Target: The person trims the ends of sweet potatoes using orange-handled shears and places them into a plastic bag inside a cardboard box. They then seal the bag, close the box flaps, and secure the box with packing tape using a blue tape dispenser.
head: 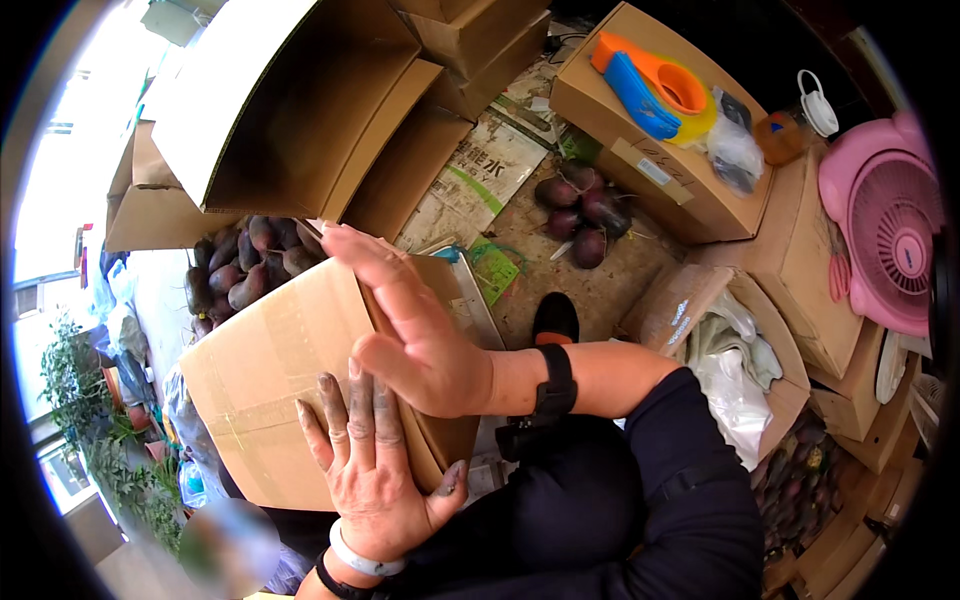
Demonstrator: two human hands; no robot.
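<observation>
A closed cardboard box (277,360) with tape across its top stands tilted in the view before me. My left hand (375,465), with a white bangle and darkened fingertips, lies palm down on its near part, fingers spread. Above the box's right edge, my right hand (420,337), with a black band at the wrist, is raised with its thumb apart from its fingers. Its fingertips reach the box's far corner; whether they touch it I cannot tell. Neither hand grasps anything. Behind the box lie many dark reddish root vegetables (251,262).
Beyond stands an open cardboard box (322,112). More dark roots (585,210) lie on the floor. At right, a carton (660,150) bears an orange and blue tape dispenser (645,90), near a pink fan (892,225). An open box (787,375) holds cloth and plastic. Plants (120,465) stand left.
</observation>
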